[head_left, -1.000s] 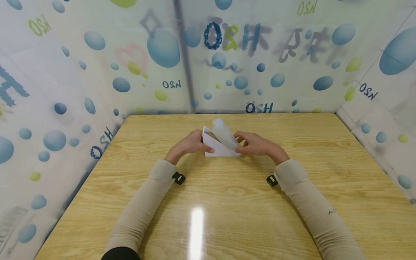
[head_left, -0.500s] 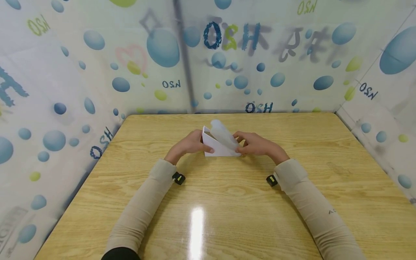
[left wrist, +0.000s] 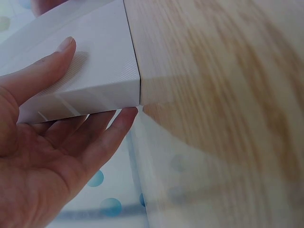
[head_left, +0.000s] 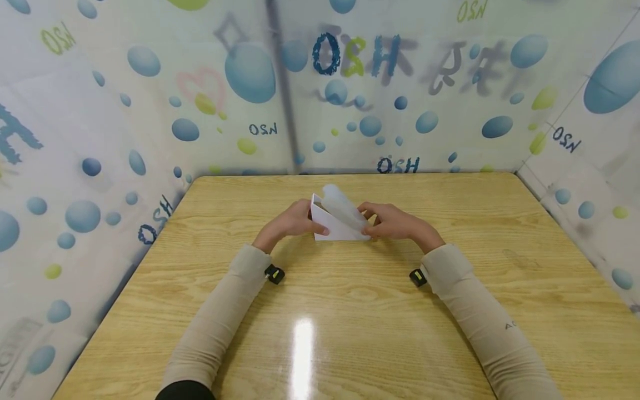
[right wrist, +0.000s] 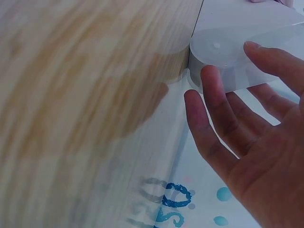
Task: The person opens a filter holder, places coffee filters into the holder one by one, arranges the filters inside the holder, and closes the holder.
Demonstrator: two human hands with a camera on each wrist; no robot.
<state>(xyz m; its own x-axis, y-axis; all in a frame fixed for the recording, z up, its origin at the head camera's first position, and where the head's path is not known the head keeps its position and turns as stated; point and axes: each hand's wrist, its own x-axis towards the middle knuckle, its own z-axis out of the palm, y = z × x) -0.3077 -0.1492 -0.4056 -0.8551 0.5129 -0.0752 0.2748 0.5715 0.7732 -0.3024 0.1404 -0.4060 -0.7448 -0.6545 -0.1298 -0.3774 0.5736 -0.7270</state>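
A white box (head_left: 336,226), its top side uncovered, stands upright on the wooden table. My left hand (head_left: 295,219) grips its left end, thumb on the near face and the other fingers (left wrist: 111,135) at the end and behind. A translucent, round-ended plastic piece (head_left: 341,204) leans up to the left out of the box's right part. Its lower rounded end (right wrist: 216,45) is between the thumb and fingers of my right hand (head_left: 395,220), the thumb on its near side. Something brownish shows inside the box, mostly hidden by the plastic piece.
The wooden table (head_left: 350,311) reaches back to a patterned cloth wall (head_left: 370,105) with blue and green ovals. Similar cloth stands at the left and right sides. A small black device (head_left: 274,274) sits at the left cuff, another device (head_left: 418,277) at the right.
The upper end of the translucent piece has swung slightly left and down over the box. Both hands and the white box stay nearly where they were.
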